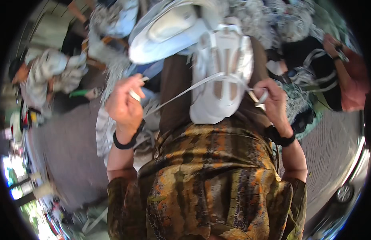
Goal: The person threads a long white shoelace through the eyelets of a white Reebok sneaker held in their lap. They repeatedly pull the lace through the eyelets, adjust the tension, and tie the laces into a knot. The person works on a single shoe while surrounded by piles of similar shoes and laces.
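Observation:
A white shoe [217,92] lies on my lap, its toe toward me, with tan strips showing down its front. A flat white shoelace [195,85] runs across it and stretches out to both sides. My left hand [125,100] is closed around one length of the lace, left of the shoe. To the shoe's right, my right hand [272,96] grips the other length, a loop of it showing at the fingers. Both hands are raised apart from the shoe, and the lace looks taut on the left. Black bands circle both wrists.
Beyond the shoe sits a pale rounded item [169,34] with a cream oval, its kind unclear. Tangled heaps of whitish laces [287,20] lie at the far side. A person [43,80] is at left; another person's arm [341,76] shows at right. A car wheel [344,193] appears lower right.

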Demonstrator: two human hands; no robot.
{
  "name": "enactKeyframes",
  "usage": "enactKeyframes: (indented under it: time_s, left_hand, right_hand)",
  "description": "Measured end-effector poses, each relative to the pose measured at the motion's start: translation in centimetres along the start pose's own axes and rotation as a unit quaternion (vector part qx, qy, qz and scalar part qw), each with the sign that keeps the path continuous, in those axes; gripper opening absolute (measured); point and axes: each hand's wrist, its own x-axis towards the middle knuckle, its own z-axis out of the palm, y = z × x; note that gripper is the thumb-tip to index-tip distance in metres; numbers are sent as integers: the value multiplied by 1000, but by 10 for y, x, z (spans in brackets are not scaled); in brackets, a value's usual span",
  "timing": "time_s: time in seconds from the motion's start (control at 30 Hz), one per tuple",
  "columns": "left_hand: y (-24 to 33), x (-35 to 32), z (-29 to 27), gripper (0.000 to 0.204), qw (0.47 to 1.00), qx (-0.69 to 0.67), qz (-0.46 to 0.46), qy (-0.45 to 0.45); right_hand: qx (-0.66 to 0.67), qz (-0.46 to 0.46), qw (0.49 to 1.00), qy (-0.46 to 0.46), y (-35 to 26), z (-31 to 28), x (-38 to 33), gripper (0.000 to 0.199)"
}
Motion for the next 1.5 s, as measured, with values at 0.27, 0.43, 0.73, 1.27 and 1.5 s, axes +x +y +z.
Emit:
enactKeyframes:
  time_s: [0.27,0.43,0.73,1.27,1.5]
  left_hand:
    - [-14,-105,-234,17,870,95,-323,361]
    - [37,-130,-370,15,832,358,-278,320]
    - [89,-9,-242,12,961,-23,26,275]
    - [19,-1,113,9,872,-334,-323,-155]
    - [24,-9,101,8,862,-319,-340,-197]
  right_hand:
    - [102,24,994,4,29,-8,-4,11]
    - [133,17,989,-64,13,-7,18,13]
    - [38,-16,999,-19,-16,5,21,8]
    - [80,-29,995,60,-10,30,19,3]
    - [-47,-151,987,-19,-18,27,5,10]
